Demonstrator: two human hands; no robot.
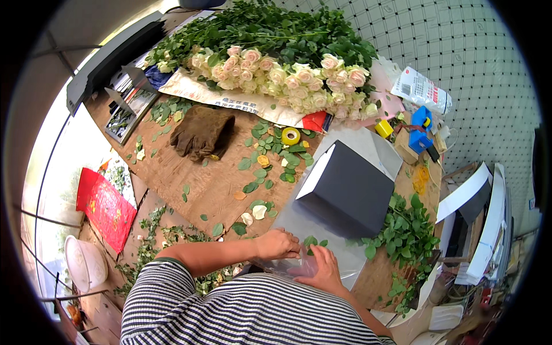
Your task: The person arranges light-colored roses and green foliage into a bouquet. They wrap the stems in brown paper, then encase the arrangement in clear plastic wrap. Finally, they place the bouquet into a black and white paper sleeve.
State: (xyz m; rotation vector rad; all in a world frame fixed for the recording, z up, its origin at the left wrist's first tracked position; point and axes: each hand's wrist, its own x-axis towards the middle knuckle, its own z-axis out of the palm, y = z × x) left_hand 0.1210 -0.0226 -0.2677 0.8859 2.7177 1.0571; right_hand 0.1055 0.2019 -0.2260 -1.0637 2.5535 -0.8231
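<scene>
A sheet of clear plastic film [347, 265] lies at the table's near edge under both hands. My left hand [278, 244] is closed at the film's near left part, fingers curled and seemingly gripping its edge. My right hand [324, 269] rests on the film just to the right, thumb and fingers apart. A small sprig of green leaves [311, 241] is at the right fingertips; whether they touch it I cannot tell. Beyond the hands, a large dark grey block of stacked sheets [351, 190] with a white side sits on the film.
Many pale pink and cream roses [299, 80] lie on a sack at the back. A brown work glove [201, 133], a yellow tape roll [290, 136] and loose leaves are on the wooden table [213, 184]. A blue tape dispenser [421, 129] stands right; leafy cuttings [402, 227] lie nearer.
</scene>
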